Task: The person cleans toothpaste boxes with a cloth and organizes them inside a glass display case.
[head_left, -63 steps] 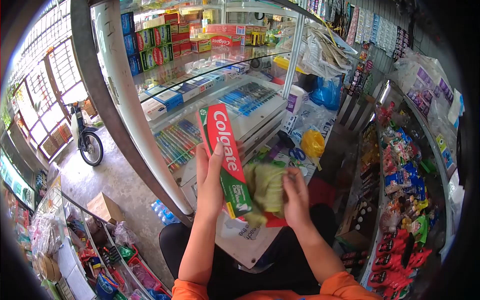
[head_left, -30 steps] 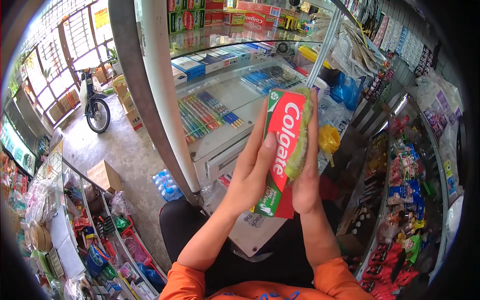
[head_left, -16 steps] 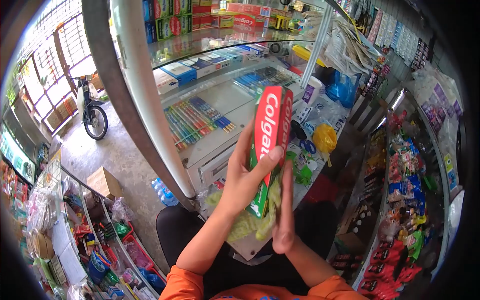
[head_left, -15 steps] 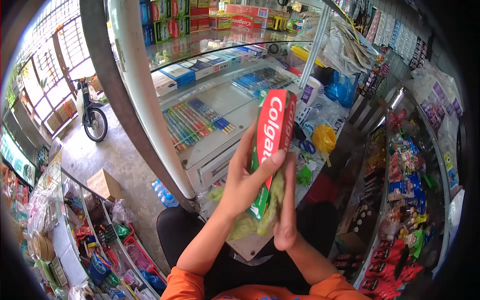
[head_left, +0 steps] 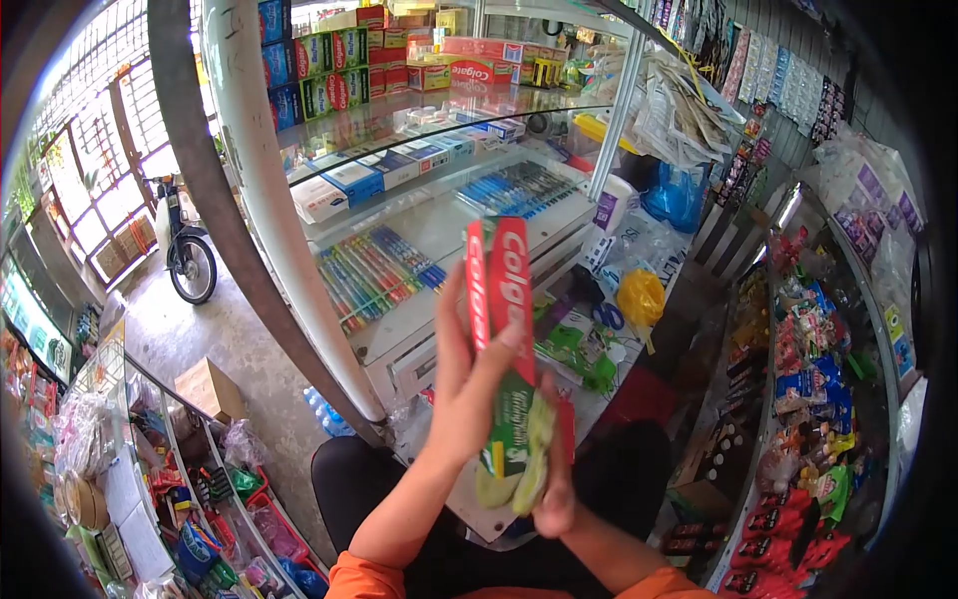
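Note:
A red and green Colgate toothpaste box (head_left: 511, 275) stands nearly upright in front of me. My left hand (head_left: 461, 404) is closed round its left side, the thumb across the printed front. A crumpled yellow-green cloth (head_left: 537, 454) lies against the lower right side of the box. My right hand (head_left: 556, 504) presses that cloth to the box from the right, and most of its fingers are hidden behind. Something red shows beside the right hand, too covered to name.
Ahead is a glass display case with pencils (head_left: 374, 275), pens (head_left: 519, 190) and stacked toothpaste boxes (head_left: 319, 65). Scissors (head_left: 607, 315) and a yellow plastic bag (head_left: 642, 297) lie right of the box. Snack shelves (head_left: 808, 369) stand at right, a carton (head_left: 210, 389) at left.
The toothpaste box has come down and a little left, and it has turned so another red side faces me. The cloth and right hand have moved lower along it.

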{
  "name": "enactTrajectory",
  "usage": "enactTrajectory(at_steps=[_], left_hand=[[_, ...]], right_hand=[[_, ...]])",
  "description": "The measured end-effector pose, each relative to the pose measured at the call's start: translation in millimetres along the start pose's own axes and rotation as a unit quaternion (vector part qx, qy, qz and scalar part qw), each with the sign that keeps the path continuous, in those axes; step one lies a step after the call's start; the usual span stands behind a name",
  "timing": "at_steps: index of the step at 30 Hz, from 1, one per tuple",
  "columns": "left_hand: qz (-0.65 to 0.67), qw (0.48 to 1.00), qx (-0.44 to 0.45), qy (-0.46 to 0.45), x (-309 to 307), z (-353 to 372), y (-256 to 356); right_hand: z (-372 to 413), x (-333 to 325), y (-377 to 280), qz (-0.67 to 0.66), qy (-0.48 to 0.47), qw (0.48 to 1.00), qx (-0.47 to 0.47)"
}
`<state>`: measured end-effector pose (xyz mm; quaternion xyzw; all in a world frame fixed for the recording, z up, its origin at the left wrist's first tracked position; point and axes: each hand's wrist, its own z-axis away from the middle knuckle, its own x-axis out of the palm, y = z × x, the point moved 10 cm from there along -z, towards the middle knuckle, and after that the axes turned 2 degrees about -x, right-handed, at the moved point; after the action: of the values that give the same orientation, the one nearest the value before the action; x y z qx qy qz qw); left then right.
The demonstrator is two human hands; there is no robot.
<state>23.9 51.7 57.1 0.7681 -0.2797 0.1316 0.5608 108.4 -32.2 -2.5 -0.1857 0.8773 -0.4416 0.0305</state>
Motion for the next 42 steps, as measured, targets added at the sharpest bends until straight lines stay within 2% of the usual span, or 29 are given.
enactTrajectory(at_steps=[1,3,5,7,8,9,10,12,14,15,16,18,19,20,21,22,23,24,26,30,31,35,36,37,38,39,40,41,42], left_hand=[[-0.017,1.000,0.015,0.000,-2.1,-2.9,8.1],[-0.035,0.999,0.026,0.001,-1.6,-6.4,15.5],[-0.072,0.993,0.007,-0.089,19.6,-2.5,9.7],[-0.129,0.978,0.031,-0.161,31.8,5.1,3.7],[-0.155,0.966,0.061,-0.198,40.0,10.3,0.9],[-0.207,0.950,0.097,-0.214,51.3,16.2,10.4],[-0.214,0.945,0.095,-0.230,56.0,18.2,5.4],[-0.157,0.962,0.088,-0.205,57.9,19.2,4.2],[-0.125,0.972,0.081,-0.181,49.7,15.9,7.2],[-0.098,0.980,0.073,-0.160,40.7,13.0,9.0],[-0.097,0.980,0.074,-0.157,31.2,10.3,11.1],[0.004,0.996,-0.044,-0.078,-6.3,-3.8,-6.2],[-0.009,0.998,0.000,-0.062,-3.4,-7.5,7.3],[-0.009,0.998,0.000,-0.061,-4.4,-11.6,7.4],[-0.068,0.992,-0.003,-0.111,3.5,-13.4,4.5],[-0.127,0.979,-0.006,-0.161,11.0,-12.3,-0.8],[-0.117,0.979,-0.021,-0.166,11.0,-13.5,-7.7],[-0.118,0.978,-0.021,-0.169,10.7,-11.8,-10.3],[-0.234,0.957,0.010,-0.168,11.4,-6.1,-12.1],[-0.198,0.951,0.027,-0.236,33.7,7.4,4.3],[-0.230,0.938,0.047,-0.255,39.3,9.0,3.5],[-0.245,0.935,0.067,-0.247,41.6,9.6,1.9],[-0.219,0.952,0.070,-0.200,34.1,4.4,4.5],[-0.194,0.966,0.072,-0.154,25.6,0.0,7.0],[-0.193,0.966,0.071,-0.156,26.9,-1.3,8.8],[-0.129,0.985,0.078,-0.087,13.1,-6.2,19.8],[-0.066,0.994,0.085,-0.016,-3.8,-9.1,29.4],[-0.053,0.996,0.068,0.026,-16.9,-10.0,31.5],[-0.055,0.996,0.068,0.031,-20.2,-11.4,30.8]], right_hand=[[9.1,10.2,4.2,-0.023,0.005,0.999,0.029],[4.6,9.7,3.4,0.001,0.021,1.000,0.017],[-6.1,2.4,-1.9,0.044,0.032,0.998,-0.003],[-13.5,-46.8,12.2,-0.024,0.147,0.988,-0.039],[-50.7,-39.9,-22.8,0.019,0.107,0.994,0.013],[-49.4,-84.0,-11.3,-0.001,0.217,0.976,0.032],[-97.7,-55.9,-70.9,0.108,0.125,0.982,-0.096],[-111.2,-57.3,-73.4,-0.004,0.130,0.986,-0.103],[-103.8,-47.9,-66.1,-0.007,0.099,0.990,-0.097],[-78.2,-52.3,-36.7,-0.022,0.105,0.994,-0.006],[-70.8,-39.8,-37.9,0.049,0.083,0.995,-0.013],[-41.1,-7.9,-29.5,0.060,0.074,0.995,-0.031],[-24.6,6.7,-29.0,0.075,0.071,0.993,-0.050],[-17.1,14.0,-30.8,0.089,0.070,0.991,-0.070],[-17.6,14.7,-29.4,0.088,0.072,0.991,-0.069],[-18.5,3.9,-24.9,0.086,0.126,0.987,-0.052],[-19.8,-7.3,-20.8,0.084,0.180,0.979,-0.036],[-26.3,-13.1,-20.6,0.085,0.182,0.979,-0.038],[-44.0,-36.0,-25.0,0.066,0.202,0.976,-0.048],[-81.7,-61.2,-46.1,0.126,0.233,0.961,-0.082],[-92.0,-65.8,-54.2,0.114,0.234,0.961,-0.095],[-102.2,-66.7,-58.9,0.079,0.245,0.961,-0.101],[-100.4,-65.3,-53.0,0.068,0.253,0.962,-0.083],[-81.6,-57.1,-27.6,0.005,0.230,0.973,-0.021],[-73.0,-40.2,-24.8,0.104,0.172,0.979,-0.028],[-45.2,-33.0,3.3,0.066,0.147,0.985,0.063],[-51.8,0.0,-14.7,0.053,0.074,0.996,-0.017],[-35.8,9.1,-11.9,0.117,0.072,0.990,-0.017],[-24.3,12.1,-6.1,0.113,0.070,0.991,-0.014]])
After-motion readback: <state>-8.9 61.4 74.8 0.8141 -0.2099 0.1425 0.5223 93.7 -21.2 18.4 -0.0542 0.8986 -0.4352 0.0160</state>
